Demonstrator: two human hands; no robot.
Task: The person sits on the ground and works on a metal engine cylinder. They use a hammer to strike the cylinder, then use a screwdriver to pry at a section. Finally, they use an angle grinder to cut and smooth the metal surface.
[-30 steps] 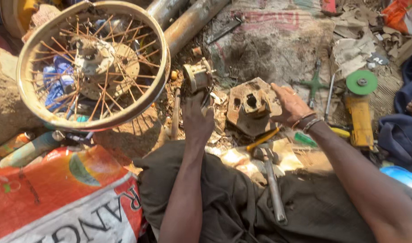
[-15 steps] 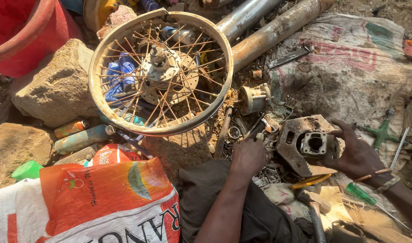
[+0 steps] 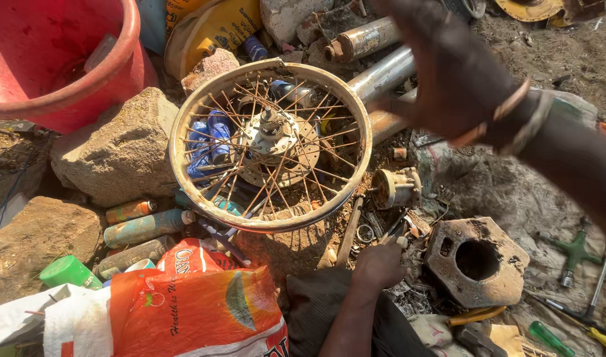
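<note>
My left hand [image 3: 379,266] rests low on the ground among small metal scraps, fingers curled into a fist; nothing shows in its grip. My right hand [image 3: 452,63], with bangles at the wrist, is raised and blurred above the metal pipes [image 3: 376,66], fingers spread and holding nothing. A rusty cast block with a round hole [image 3: 478,261] lies on the ground right of my left hand, touched by neither hand. A small dirty round mechanical part [image 3: 395,187] sits just above my left hand. A rusty spoked wheel [image 3: 270,142] lies flat in the middle.
A red tub [image 3: 58,59] stands top left, with large stones [image 3: 121,152] below it. Spray cans [image 3: 144,227] and an orange printed sack [image 3: 197,307] lie bottom left. Green-handled screwdrivers and a cross wrench [image 3: 574,251] are at right on dirty sacking.
My right hand has let go of the rusty block and risen toward the pipes; the block now lies on the ground. The view has swung left. My left hand has stayed low.
</note>
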